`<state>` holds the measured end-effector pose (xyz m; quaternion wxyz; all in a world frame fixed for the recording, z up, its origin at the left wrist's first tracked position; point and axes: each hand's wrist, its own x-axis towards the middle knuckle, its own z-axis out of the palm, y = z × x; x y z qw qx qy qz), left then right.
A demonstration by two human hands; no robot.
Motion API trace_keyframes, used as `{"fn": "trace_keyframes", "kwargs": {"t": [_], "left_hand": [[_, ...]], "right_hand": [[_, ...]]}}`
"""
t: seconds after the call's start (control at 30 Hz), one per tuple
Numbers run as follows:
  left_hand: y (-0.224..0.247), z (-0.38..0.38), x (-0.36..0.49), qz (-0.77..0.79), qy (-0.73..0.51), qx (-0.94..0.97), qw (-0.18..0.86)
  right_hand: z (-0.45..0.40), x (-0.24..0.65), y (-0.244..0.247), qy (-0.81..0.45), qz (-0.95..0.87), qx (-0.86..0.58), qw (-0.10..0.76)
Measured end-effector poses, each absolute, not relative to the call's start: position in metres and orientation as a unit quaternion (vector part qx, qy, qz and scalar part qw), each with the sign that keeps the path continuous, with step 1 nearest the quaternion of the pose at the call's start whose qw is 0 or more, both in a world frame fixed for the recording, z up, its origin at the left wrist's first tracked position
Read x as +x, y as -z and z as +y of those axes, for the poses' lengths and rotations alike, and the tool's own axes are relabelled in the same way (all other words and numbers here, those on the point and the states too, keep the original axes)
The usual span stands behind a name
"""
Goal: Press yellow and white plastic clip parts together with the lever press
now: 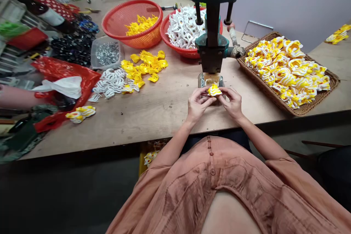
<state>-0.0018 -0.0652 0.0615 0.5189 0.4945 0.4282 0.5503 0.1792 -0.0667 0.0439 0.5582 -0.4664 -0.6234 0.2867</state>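
A small yellow plastic piece with wavy white stripes (214, 90) is held between both hands at the base of a green hand press (212, 49). My left hand (199, 103) pinches it from the left, fingers curled. From the right, my right hand (231, 102) grips its other side with thumb and fingers. The press head stands just above and behind the piece, over a small metal block (201, 80). The underside of the piece is hidden by the fingers.
Right of the press, a wicker basket (336, 78) holds many yellow-and-white pieces. Behind it stand two red baskets (115, 33), with yellow and white parts. Loose yellow parts (145, 65), white wavy parts (111, 82) and a plastic tub of small metal bits (106, 54) lie left. The table's front edge is near my body.
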Motion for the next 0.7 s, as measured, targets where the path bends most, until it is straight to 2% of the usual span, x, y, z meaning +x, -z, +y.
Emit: {"fn": "trace_keyframes", "kwargs": {"t": [0.17, 0.27, 0.43, 0.7], "left_hand": [[-0.047, -0.048, -0.003, 0.471, -0.55, 0.592, 0.355], [-0.04, -0.03, -0.004, 0.489, -0.544, 0.614, 0.295], [-0.031, -0.006, -0.003, 0.495, -0.549, 0.611, 0.282], [-0.033, -0.003, -0.011, 0.507, -0.511, 0.643, 0.261]], "right_hand": [[-0.049, 0.167, -0.031, -0.27, -0.594, -0.472, 0.592], [-0.035, 0.165, -0.023, -0.235, -0.587, -0.495, 0.596], [-0.009, 0.165, -0.019, -0.16, -0.619, -0.542, 0.546], [-0.004, 0.178, -0.022, -0.185, -0.655, -0.54, 0.495]]}}
